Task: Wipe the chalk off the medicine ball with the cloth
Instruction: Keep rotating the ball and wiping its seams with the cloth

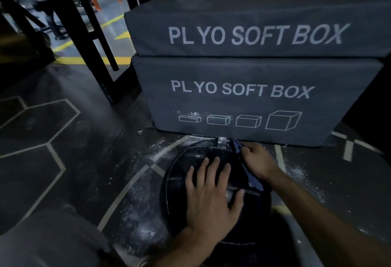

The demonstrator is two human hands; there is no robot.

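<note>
Steadying the medicine ball [177,184] on the floor before the plyo boxes [243,97], our left hand [213,194] lies flat; our right hand [258,160] grasps the cloth [252,182]. Chalk [223,141] remains at the far edge, so wiping seems unfinished.

Left hand [212,194] flat, right hand [257,160] clenched

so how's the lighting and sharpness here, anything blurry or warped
Head view: dim overall, the black ball nearly merges with the dark floor; box lettering stays readable; the right hand looks slightly smeared; wide-angle lens bows the box edges.
</note>
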